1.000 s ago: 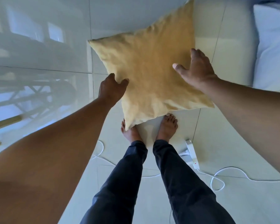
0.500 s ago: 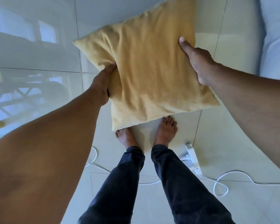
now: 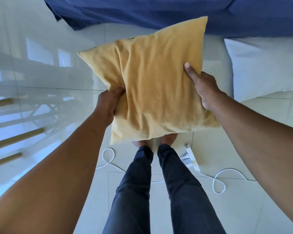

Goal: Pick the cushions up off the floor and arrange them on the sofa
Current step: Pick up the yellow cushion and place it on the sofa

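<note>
A square mustard-yellow cushion hangs in the air in front of me, above my feet. My left hand grips its left edge, fingers tucked behind the fabric. My right hand clamps its right edge, thumb on the front. A white cushion lies on the tiled floor at the right. The sofa under a dark blue cover spans the top of the view, just beyond the yellow cushion.
A white power strip and its looping white cable lie on the glossy tiles by my right foot. Another cable loop lies left of my feet. Wooden furniture legs show at the far left.
Both hands have closed on the cushion's side edges and carried it up and forward. My view has tilted up, so the blue sofa and more of the white cushion now show.
</note>
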The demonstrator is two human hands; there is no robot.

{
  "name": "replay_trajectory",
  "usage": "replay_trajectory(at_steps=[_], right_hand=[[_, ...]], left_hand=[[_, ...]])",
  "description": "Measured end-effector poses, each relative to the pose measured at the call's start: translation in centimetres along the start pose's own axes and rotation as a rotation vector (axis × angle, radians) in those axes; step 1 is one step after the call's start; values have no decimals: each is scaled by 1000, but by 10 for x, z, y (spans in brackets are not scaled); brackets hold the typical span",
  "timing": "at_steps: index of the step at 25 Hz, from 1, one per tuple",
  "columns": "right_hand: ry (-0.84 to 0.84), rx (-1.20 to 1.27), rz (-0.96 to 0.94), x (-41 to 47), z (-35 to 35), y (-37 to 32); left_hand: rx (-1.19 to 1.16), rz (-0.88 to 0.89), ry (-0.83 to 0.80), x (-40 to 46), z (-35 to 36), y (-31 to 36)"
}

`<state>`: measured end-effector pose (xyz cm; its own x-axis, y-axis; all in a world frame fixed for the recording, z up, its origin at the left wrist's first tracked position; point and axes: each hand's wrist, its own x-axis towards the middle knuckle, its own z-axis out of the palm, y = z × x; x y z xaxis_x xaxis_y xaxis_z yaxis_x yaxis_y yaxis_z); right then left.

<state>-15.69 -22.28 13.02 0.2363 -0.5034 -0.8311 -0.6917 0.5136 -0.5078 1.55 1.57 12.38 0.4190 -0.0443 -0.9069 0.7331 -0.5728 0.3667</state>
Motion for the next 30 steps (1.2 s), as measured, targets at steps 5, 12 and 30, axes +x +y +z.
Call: replay_trajectory(at_steps=[5,12,30], right_hand=[[-19,76,-59,-110,-37,-68],[-40,157,-156,-223,-90,-142],[-135,432,-235,-213,-104,-310]], left_hand=[[12,123,-2,-118,-24,57],[29,301,-5,-250,-39,125],[-39,504,-123,-261,-42,290]])
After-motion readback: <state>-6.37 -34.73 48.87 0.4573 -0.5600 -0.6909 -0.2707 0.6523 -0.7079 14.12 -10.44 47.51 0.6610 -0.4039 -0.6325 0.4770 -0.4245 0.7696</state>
